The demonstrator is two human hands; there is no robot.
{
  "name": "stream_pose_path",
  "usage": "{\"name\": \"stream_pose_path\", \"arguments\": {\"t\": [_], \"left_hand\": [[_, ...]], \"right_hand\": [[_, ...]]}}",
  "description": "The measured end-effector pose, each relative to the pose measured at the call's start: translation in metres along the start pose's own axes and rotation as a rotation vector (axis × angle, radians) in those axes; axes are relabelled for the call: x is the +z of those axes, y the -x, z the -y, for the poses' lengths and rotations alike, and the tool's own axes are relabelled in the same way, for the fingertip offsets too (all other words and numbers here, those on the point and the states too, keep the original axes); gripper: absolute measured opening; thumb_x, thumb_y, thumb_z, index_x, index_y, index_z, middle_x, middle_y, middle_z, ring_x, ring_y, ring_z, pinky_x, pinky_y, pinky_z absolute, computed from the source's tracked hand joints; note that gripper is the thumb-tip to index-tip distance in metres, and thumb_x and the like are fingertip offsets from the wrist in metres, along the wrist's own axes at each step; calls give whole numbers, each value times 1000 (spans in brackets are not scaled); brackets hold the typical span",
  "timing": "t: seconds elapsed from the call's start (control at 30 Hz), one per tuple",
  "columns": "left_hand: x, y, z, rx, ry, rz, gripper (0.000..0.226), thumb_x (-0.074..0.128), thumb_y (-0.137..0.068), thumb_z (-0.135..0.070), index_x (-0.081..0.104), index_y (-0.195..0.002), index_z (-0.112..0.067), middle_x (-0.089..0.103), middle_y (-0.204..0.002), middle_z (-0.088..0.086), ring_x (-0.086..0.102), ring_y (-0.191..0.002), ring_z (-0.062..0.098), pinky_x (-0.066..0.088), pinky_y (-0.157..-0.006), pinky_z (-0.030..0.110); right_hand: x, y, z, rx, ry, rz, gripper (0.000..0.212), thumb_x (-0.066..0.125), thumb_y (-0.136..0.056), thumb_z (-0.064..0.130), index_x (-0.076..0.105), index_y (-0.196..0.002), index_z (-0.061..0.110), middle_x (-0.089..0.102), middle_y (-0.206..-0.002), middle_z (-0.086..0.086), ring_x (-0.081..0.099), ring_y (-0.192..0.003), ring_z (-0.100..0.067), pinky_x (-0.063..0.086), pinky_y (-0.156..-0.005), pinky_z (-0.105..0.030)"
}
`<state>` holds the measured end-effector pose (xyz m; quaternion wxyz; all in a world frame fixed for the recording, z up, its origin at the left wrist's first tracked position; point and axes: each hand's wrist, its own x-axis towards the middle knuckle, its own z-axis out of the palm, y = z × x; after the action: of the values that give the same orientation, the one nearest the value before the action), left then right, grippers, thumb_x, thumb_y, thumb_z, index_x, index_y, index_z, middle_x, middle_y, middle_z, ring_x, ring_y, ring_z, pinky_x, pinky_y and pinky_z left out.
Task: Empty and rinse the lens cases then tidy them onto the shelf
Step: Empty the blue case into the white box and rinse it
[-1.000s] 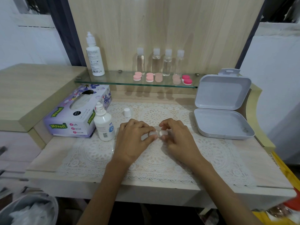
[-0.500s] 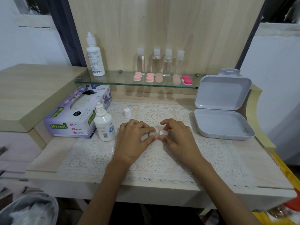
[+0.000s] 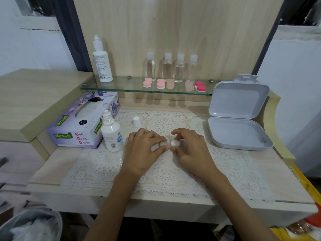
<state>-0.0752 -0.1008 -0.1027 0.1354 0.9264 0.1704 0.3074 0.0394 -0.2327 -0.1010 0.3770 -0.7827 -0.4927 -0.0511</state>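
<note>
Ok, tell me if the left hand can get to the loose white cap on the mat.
Probably yes. The white cap stands just beyond the left hand with nothing between, but that hand holds the lens case.

We see a white lens case (image 3: 169, 144) with two round capped wells side by side, held low over the lace mat at the middle of the desk, fingers partly covering it. On the glass shelf (image 3: 121, 87) five more lens cases sit in a row: two light pink (image 3: 147, 82) (image 3: 160, 83), two beige (image 3: 170, 83) (image 3: 189, 85), one deep pink (image 3: 200, 86), all capped.
</note>
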Motion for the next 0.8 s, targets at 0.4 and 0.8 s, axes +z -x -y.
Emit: {"name": "stream_pose_path", "arguments": {"t": [0.4,0.8], "left_hand": [[0,1,0,0,0,3,53,38,-78,-68,71,-102,-34,65,-97,-20,50,-101,8,30,-89,30],[0,1,-1,-9,78,-9,50,45,-78,-64,74,-99,-29,67,-94,-14,55,-96,9,36,-90,29]], "right_hand": [[-2,1,2,28,-16,19,39,70,-81,26,53,-116,31,58,-96,18,49,-98,-2,29,-101,-32],[-3,-2,-5,137,-6,-155,25,58,-83,-1,57,-96,20,49,-84,27,50,-88,-7,42,-95,-47]]}}
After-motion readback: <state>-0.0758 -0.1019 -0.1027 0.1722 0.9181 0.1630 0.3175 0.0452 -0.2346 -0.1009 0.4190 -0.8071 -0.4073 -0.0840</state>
